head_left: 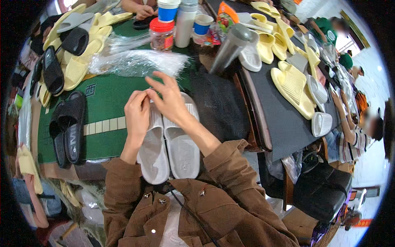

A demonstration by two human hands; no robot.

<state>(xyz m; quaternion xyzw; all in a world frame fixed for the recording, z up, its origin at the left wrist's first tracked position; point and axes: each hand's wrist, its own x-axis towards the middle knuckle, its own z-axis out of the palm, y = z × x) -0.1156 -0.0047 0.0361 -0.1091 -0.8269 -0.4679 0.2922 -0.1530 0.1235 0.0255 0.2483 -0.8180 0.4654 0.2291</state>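
The left hand and right hand met at the far end of a pair of white slippers, fingertips pinched together on something too small to make out. The slippers lay side by side, soles up, on the green surface just in front of the person. A crumpled clear plastic bag lay beyond them, so bagging looked not yet done. Black slippers sat to the left, yellow slippers to the right.
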